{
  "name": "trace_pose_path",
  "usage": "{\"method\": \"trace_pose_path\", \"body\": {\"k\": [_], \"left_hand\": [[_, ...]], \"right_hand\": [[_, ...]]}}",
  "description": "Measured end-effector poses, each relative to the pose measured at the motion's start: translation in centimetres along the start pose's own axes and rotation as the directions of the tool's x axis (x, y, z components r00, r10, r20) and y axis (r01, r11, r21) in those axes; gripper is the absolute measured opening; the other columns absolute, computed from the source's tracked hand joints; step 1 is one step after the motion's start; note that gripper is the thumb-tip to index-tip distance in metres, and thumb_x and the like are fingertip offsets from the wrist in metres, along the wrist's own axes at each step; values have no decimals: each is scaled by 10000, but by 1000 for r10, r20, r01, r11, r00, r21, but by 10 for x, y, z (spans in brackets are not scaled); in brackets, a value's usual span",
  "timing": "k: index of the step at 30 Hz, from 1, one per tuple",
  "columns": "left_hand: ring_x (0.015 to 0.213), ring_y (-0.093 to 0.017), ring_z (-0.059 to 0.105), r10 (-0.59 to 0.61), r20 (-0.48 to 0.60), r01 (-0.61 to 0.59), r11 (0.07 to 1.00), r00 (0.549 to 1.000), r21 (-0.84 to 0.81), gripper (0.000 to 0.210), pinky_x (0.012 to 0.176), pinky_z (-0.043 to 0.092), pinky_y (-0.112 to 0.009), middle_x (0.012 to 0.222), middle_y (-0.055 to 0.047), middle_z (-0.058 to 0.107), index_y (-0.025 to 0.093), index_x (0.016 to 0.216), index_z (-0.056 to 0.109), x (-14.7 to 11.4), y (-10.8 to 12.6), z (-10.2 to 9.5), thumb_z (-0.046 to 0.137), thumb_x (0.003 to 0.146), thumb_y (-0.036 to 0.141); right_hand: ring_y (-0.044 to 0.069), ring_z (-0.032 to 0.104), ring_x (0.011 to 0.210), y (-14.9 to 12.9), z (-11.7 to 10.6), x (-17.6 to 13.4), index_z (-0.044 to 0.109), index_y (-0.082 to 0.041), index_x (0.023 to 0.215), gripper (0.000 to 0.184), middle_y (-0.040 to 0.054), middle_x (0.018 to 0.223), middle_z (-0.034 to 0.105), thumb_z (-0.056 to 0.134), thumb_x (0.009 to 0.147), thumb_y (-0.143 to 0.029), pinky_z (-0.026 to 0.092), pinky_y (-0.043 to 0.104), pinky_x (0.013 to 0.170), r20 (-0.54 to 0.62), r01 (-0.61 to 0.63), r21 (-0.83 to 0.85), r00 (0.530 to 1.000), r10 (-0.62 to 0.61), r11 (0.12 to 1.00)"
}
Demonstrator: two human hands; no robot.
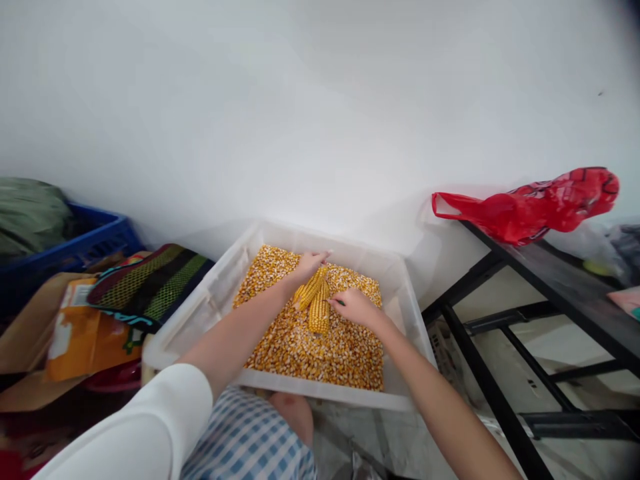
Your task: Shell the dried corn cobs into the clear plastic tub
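Several yellow corn cobs [319,310] lie together on a bed of loose corn kernels [305,353] inside a white plastic bin [220,299]. My left hand [311,264] is closed at the far ends of the cobs, its fingertips partly hidden. Just right of the cobs, my right hand [354,307] is pinched on a small, thin, dark green thing [341,303], too small to name. The cobs point toward me, with their near ends resting on the kernels.
At right stands a black metal frame [493,373] with a red plastic bag [545,203] on top. Left of the bin are a striped mesh bag [155,283], an open cardboard box [35,333] and a blue crate [107,237]. A white wall [320,120] rises behind.
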State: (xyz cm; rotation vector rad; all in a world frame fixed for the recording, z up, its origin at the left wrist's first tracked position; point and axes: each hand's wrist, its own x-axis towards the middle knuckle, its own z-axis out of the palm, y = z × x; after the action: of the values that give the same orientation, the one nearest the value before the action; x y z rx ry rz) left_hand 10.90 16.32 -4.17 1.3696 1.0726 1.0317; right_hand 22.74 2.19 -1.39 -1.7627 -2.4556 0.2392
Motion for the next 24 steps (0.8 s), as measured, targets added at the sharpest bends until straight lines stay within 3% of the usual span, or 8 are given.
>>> {"method": "trace_pose_path", "body": {"k": [4, 8, 12, 19, 24], "left_hand": [[421, -153, 491, -239, 163, 280, 907, 957, -313, 360, 473, 389, -278, 413, -5, 479, 184, 555, 452, 5, 20, -8, 517, 649, 526], [432, -165, 530, -254, 193, 319, 774, 948, -547, 348, 484, 424, -293, 433, -4, 490, 195, 577, 395, 8, 34, -15, 446, 687, 521], [430, -169, 532, -228, 157, 277, 787, 961, -551, 371, 457, 416, -284, 423, -5, 478, 186, 584, 421, 6, 26, -8, 428, 681, 545], [390, -136, 497, -68, -7, 60, 914, 998, -400, 333, 430, 386, -250, 414, 31, 449, 166, 611, 482, 5, 11, 12, 559, 616, 490], [378, -136, 478, -146, -46, 118, 918, 988, -378, 260, 454, 406, -269, 401, 21, 451, 164, 608, 489, 14, 10, 1, 529, 649, 418]], "right_hand": [[105, 512, 579, 2, -7, -2, 657, -154, 739, 330, 41, 695, 653, 390, 854, -311, 272, 215, 546, 10, -3, 43, 1000, 2, 999], [107, 521, 613, 5, -13, -4, 661, -154, 776, 329, 39, 717, 655, 387, 856, -318, 275, 212, 559, -12, -1, 81, 1000, 2, 997], [112, 524, 614, 3, -8, -3, 660, -158, 780, 333, 44, 723, 655, 384, 859, -326, 271, 218, 556, 0, -21, 39, 1000, 21, 999], [118, 529, 639, 2, -1, 2, 656, -159, 800, 312, 53, 762, 657, 388, 859, -309, 286, 219, 577, 48, -67, 2, 997, 67, 998], [109, 502, 600, 8, -12, -3, 657, -151, 759, 326, 42, 712, 648, 385, 858, -300, 272, 221, 563, 4, -51, 2, 999, 51, 999]]}}
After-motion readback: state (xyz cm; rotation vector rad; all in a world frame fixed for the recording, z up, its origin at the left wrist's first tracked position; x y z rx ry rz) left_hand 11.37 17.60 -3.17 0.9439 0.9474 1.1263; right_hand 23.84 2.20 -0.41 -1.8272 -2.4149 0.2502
